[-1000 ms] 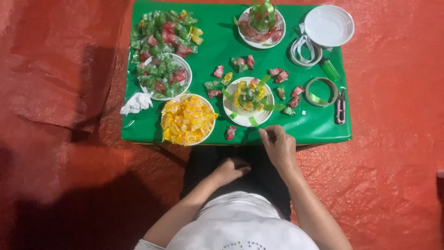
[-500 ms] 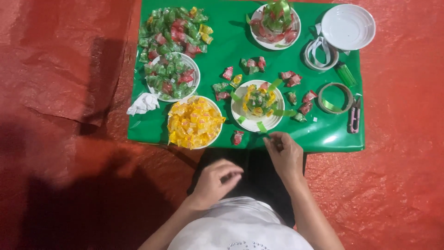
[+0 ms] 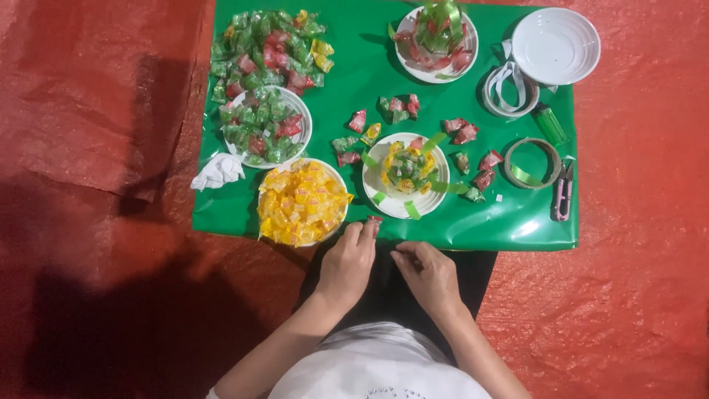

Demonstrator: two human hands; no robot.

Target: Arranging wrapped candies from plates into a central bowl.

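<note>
L hand [image 3: 348, 260] pinches a red wrapped candy [image 3: 374, 222] at the green table [image 3: 473, 222] edge. R hand [image 3: 428, 272] fingers curled, grip can't tell. Yellow candy plate [image 3: 301, 203] just beside L.

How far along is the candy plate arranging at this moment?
Done: the far plate holds a finished candy cluster. In hand: the middle plate is partly ringed; the left hand touches a red candy while the right hand pinches something small. Left: the empty plate and loose candies.
</note>
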